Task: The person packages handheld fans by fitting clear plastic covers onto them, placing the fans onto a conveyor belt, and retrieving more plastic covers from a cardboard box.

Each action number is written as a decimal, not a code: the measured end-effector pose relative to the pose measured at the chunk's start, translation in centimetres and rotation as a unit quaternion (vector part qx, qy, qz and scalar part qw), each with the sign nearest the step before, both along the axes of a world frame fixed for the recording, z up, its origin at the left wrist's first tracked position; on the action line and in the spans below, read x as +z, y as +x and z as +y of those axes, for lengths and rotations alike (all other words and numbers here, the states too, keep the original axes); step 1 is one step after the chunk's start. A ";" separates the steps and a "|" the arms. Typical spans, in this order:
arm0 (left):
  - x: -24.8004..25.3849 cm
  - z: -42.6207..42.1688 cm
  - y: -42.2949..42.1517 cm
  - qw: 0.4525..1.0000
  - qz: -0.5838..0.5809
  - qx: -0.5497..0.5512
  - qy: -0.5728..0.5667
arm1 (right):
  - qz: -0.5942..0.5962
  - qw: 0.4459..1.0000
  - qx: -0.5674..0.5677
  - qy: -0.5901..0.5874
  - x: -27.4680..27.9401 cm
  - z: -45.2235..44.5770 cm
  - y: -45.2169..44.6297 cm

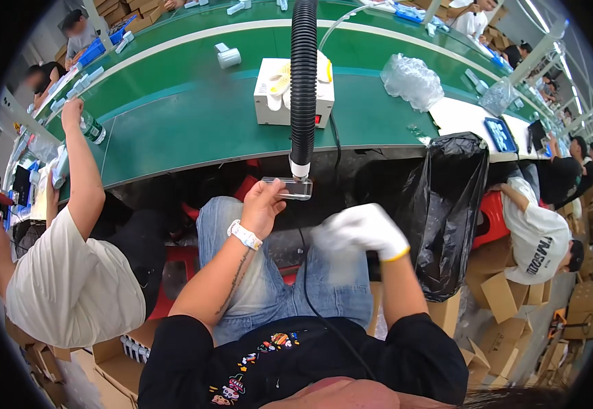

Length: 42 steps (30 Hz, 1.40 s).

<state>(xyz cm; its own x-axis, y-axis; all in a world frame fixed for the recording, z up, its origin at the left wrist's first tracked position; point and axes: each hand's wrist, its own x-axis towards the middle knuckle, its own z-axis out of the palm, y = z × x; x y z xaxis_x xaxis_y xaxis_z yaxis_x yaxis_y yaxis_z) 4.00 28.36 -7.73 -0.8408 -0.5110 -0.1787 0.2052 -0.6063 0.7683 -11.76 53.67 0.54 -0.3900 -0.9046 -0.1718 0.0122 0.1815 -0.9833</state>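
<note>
My bare left hand (263, 205), with a white watch (244, 236) at the wrist, pinches a small clear plastic case (298, 189). The case is level, just under the white nozzle (300, 166) of a black corrugated hose (303, 88); whether they touch I cannot tell. Over my right thigh is my right hand (363, 230) in a white glove with a yellow cuff edge. Motion smears its fingers, so their grip cannot be made out.
A white box with a red switch (279, 112) stands on the green bench (194, 129), gloves on top. A black bin bag (439, 218) hangs to my right. Clear plastic wrap (411, 82) lies farther back. A co-worker (71, 286) sits close on my left, arm near a bottle (92, 128).
</note>
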 end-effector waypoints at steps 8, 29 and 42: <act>3.7 2.9 0.1 0.980 0.019 -0.060 0.186 | 0.460 0.680 -0.435 0.369 -4.3 16.3 -14.6; 0.2 5.7 1.8 0.975 -0.174 -0.077 0.118 | 0.157 0.971 -0.177 -0.037 -1.3 -10.5 6.0; -1.0 3.5 2.4 0.969 -0.212 -0.090 -0.088 | 0.091 0.933 -0.259 -0.232 -3.3 -10.1 -1.9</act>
